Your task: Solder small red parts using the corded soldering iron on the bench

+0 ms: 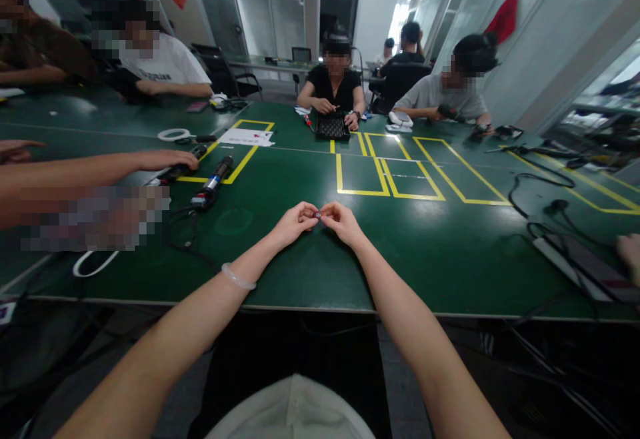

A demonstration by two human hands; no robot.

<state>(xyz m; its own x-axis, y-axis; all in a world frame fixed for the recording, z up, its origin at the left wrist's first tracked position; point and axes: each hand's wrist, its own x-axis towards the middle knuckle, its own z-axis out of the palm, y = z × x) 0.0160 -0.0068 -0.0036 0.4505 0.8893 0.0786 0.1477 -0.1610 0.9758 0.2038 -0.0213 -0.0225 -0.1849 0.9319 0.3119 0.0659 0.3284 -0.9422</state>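
Observation:
My left hand [296,221] and my right hand [341,221] meet just above the green table, in the middle of the view. Their fingertips pinch a small dark object with a reddish tint [317,215] from both sides. It is too small and too covered by fingers to tell its kind. A pale bracelet [239,277] circles my left wrist. Both forearms reach forward over the table's near edge.
Yellow tape outlines [390,195] mark the green table [310,272]. Left of me, another person's hand [175,159] rests by black cylindrical devices [216,179]. Across sits a person with a black tray [332,127]. Cables [533,215] and a grey box [575,269] lie right.

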